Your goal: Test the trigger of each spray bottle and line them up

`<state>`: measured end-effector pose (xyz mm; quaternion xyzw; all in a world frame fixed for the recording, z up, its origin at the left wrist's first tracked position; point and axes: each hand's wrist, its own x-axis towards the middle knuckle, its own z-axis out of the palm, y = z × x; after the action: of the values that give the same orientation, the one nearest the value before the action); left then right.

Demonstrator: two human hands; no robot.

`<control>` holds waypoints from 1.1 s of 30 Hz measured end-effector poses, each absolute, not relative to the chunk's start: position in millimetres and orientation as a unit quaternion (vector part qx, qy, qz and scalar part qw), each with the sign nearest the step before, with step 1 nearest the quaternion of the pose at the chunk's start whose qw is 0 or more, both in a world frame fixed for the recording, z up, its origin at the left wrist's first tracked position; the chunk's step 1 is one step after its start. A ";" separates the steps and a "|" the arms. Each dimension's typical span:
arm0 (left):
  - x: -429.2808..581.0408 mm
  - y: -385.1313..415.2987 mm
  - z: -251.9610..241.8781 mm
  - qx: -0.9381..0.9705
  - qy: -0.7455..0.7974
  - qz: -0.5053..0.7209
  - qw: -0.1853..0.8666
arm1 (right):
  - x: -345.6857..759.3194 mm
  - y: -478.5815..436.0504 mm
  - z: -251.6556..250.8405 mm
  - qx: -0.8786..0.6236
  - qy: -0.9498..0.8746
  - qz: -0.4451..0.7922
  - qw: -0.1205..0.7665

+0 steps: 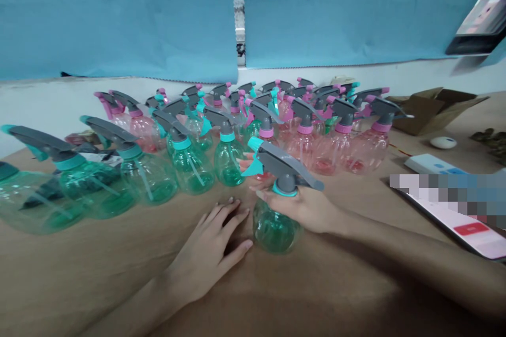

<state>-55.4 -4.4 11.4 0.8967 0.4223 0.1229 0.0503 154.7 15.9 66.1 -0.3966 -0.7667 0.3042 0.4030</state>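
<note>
Standing here, I see the right hand with its fingers wrapped around the neck of a round, clear green plastic spray bottle with a grey-and-turquoise trigger head, upright at the brown tabletop. Left of that bottle rests the left hand, fingers loosely spread. Behind it stand similar green bottles and clear pink plastic bottles.

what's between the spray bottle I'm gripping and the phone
In the head view, your right hand, forearm and bare tabletop lie between the bottle and the phone.
</note>
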 end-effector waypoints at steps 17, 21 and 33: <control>-55.6 -4.3 11.0 0.897 0.424 0.115 0.047 | 153.5 17.7 64.4 -0.353 -0.772 0.317 0.422; -55.5 -5.1 11.1 0.896 0.421 0.131 0.053 | 153.4 17.6 62.0 -0.365 -0.759 0.315 0.437; -47.4 -20.6 22.1 0.874 0.412 0.228 0.120 | 143.7 10.5 61.2 -0.414 -0.729 0.319 0.442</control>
<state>-47.4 -20.6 22.1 0.8741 0.4118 0.2276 0.1205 143.7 10.5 61.2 -0.4136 -0.7294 0.3188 0.4419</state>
